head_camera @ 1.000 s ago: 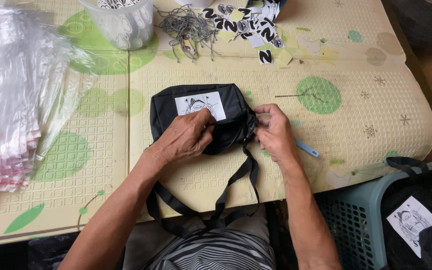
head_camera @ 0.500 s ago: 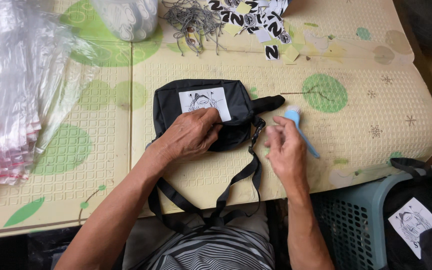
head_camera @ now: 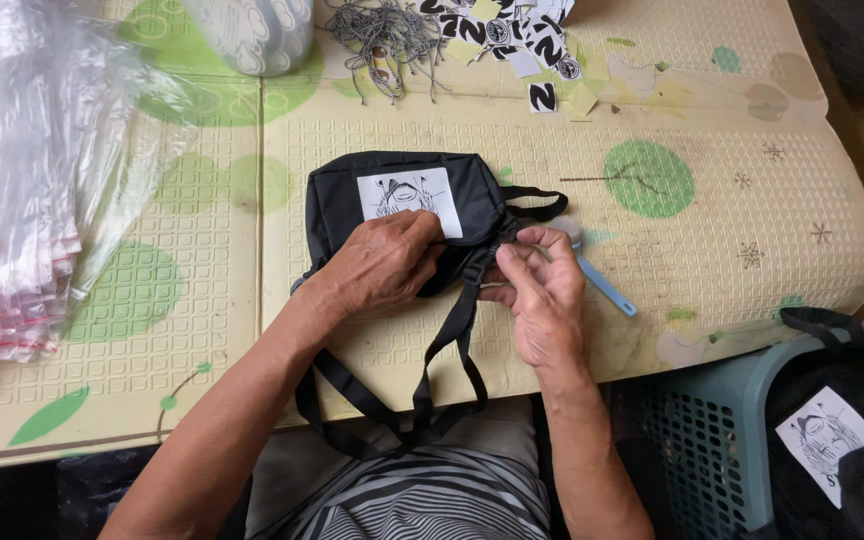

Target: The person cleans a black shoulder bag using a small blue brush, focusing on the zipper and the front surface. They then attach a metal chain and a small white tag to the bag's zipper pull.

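The setting is a small home packing workshop. Evidence: a desk [head_camera: 752, 180] padded with patterned foam mat, a stack of clear plastic bags [head_camera: 22, 200], loose printed tags [head_camera: 522, 40], a bundle of strings [head_camera: 387, 35], and a plastic basket [head_camera: 712, 430] holding finished black pouches [head_camera: 832, 420].

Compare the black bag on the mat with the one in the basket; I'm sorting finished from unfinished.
The black bag on the mat lies flat, both hands on it, strap trailing off the edge; the bag in the basket sits untouched, partly out of frame. Both are black with a white picture label.
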